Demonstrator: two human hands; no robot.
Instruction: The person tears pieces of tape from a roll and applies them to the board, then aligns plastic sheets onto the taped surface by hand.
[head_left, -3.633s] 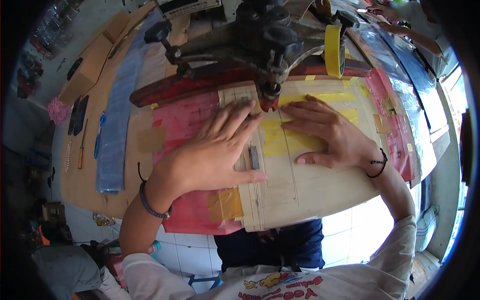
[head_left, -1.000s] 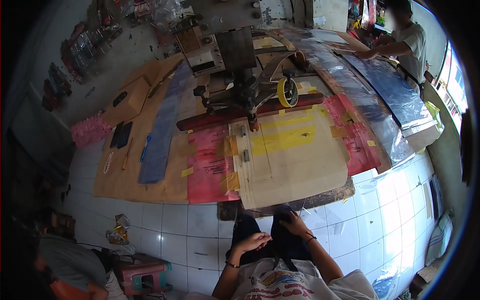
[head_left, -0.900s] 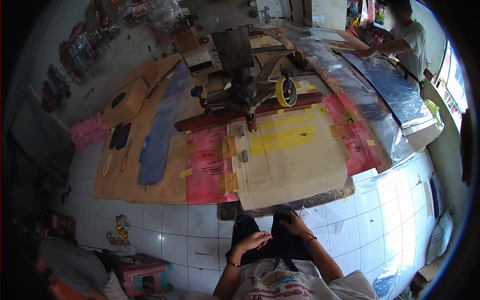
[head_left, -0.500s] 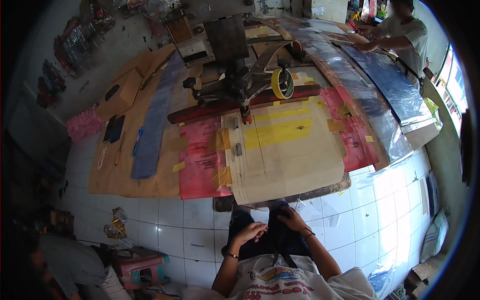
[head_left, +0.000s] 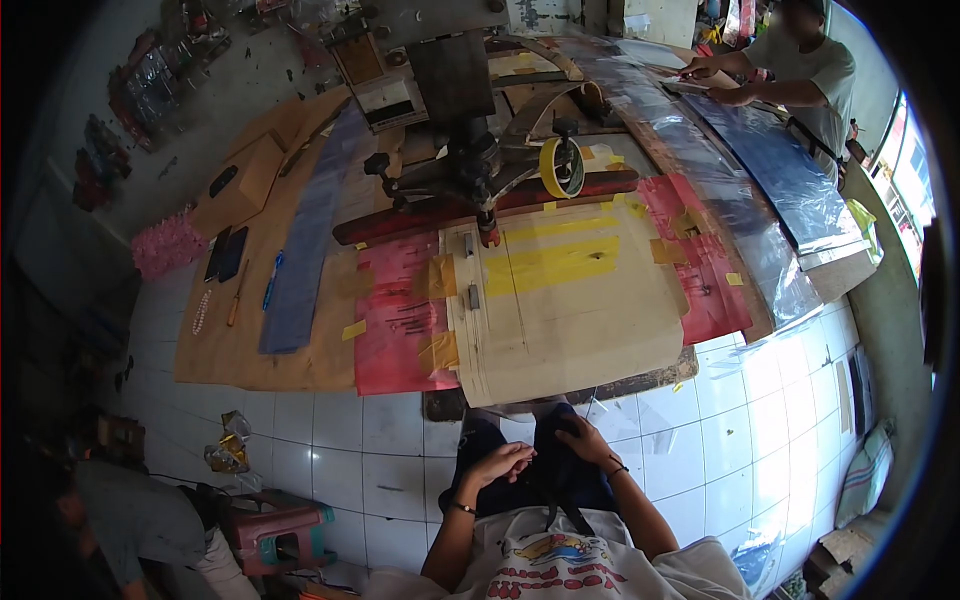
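My left hand [head_left: 503, 463] is held over my lap with its fingers curled together; whether anything is in it is hidden. Flat on my thigh lies my right hand [head_left: 588, 440], fingers stretched out and nothing held. Just ahead of my knees is the worktable, with a beige sheet [head_left: 570, 330] bearing yellow tape strips [head_left: 560, 268]. Red sheets [head_left: 400, 335] flank it on both sides. Above the beige sheet stands a dark machine head [head_left: 480, 165] with a red tip, and a yellow tape roll [head_left: 562, 168] hangs on its right knob.
Phones [head_left: 231, 254], a blue pen [head_left: 273, 280] and a screwdriver [head_left: 239, 296] lie on the table's left side. A co-worker [head_left: 815, 75] handles blue sheeting [head_left: 775, 165] at the far right. Another person [head_left: 150, 520] bends near a stool [head_left: 280, 530] at lower left.
The co-worker at the far right has shifted their hands over the sheeting. The person at lower left has moved slightly. My hands stay in place.
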